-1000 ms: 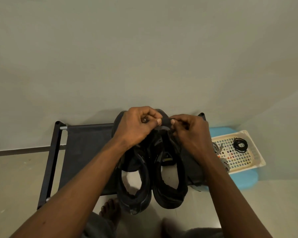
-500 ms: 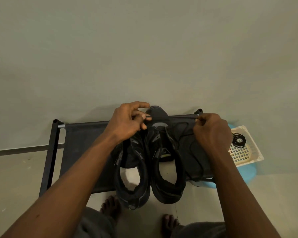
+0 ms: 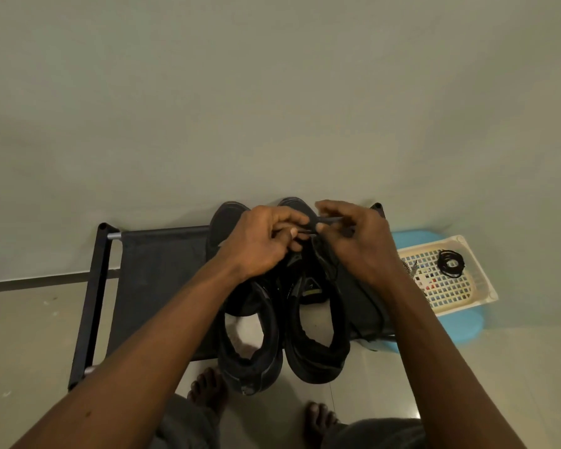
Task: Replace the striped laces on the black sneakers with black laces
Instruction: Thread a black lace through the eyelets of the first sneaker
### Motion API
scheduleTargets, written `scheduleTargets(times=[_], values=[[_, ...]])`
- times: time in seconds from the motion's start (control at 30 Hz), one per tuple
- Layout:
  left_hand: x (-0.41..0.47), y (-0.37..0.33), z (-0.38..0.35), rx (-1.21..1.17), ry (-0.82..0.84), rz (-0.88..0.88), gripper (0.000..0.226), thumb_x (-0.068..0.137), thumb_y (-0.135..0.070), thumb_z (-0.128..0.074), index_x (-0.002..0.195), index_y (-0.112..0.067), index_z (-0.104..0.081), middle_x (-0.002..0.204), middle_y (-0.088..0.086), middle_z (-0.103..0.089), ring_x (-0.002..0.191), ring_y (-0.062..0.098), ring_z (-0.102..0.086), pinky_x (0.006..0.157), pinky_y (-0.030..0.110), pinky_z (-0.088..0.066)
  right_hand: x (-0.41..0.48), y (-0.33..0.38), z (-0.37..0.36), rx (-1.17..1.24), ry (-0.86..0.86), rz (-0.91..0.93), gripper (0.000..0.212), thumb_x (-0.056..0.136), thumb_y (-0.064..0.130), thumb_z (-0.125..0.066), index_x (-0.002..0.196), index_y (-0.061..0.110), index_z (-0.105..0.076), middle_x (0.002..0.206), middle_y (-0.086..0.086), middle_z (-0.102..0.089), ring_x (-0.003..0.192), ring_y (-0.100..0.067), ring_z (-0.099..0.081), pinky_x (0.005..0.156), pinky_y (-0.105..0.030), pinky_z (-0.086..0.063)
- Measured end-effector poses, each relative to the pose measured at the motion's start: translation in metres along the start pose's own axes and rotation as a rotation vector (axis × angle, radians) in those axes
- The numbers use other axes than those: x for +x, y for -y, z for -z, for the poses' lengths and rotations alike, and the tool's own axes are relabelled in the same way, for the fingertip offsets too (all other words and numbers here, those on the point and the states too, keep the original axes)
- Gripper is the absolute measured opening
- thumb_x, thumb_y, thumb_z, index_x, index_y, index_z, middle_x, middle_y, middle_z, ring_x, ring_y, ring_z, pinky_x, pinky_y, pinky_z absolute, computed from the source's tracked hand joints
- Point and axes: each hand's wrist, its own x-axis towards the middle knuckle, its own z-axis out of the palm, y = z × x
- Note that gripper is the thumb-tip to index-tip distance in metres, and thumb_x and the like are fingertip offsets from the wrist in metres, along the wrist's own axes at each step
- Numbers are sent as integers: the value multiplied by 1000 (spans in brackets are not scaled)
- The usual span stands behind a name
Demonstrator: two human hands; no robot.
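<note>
Two black sneakers stand side by side on a black fabric rack (image 3: 162, 254), toes toward the wall: the left sneaker (image 3: 250, 351) and the right sneaker (image 3: 318, 348). Over the right sneaker's front, my left hand (image 3: 259, 244) and my right hand (image 3: 357, 241) meet, and both pinch a thin black lace (image 3: 329, 219) that runs between the fingertips. The lace trails down the shoe's right side. A coiled black lace (image 3: 450, 263) lies in a cream basket (image 3: 480, 286), and a striped lace (image 3: 410, 268) shows at the basket's left edge.
The cream basket sits on a blue stool (image 3: 460, 325) right of the rack. A pale wall rises directly behind the rack. My bare feet (image 3: 208, 387) stand on the tiled floor below the sneakers.
My right hand, which had pulled the lace out to the right, has come back to the left and meets my left hand over the right sneaker's front. The basket shows more fully.
</note>
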Motion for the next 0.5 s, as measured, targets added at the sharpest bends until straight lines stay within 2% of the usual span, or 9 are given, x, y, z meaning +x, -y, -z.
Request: scheduleTargets(times=[0.1,0.17,0.3,0.43,0.5], values=[[-1,-2,-4,-40,-3,-15,30,102,-2,-60,128,-13,-69,95,-2,-81,82,11,-78,79,26,-62,-1,1,-6,31,63,23,40,89,13,-74,126,28,-73,107,13,-75,87,0,-69,81,-17,-56],[-1,-3,-6,-95,-39,-4,27,101,-2,-62,126,-12,-69,91,0,-81,79,13,-78,74,26,-62,-2,1,-3,77,30,22,36,89,10,-75,121,25,-75,97,11,-77,85,-2,-71,82,-22,-59],[-1,-3,-9,-203,-81,8,27,101,-1,-63,125,-10,-68,86,4,-80,77,19,-78,72,31,-63,-4,2,-3,106,-6,12,18,87,19,-81,104,22,-81,86,10,-77,79,-4,-72,76,-25,-60],[-1,-8,-4,-219,-85,22,27,100,-6,-67,126,-12,-68,83,3,-80,76,19,-78,72,32,-64,-5,6,-7,18,-22,47,8,85,27,-82,93,29,-80,86,11,-72,74,-5,-65,65,-15,-49],[-2,-9,0,-141,-81,63,21,100,-18,-69,121,-18,-71,82,-1,-80,72,16,-77,72,33,-63,-5,7,-7,-28,-32,49,4,86,25,-79,89,29,-78,85,10,-70,75,-2,-64,65,-16,-48]])
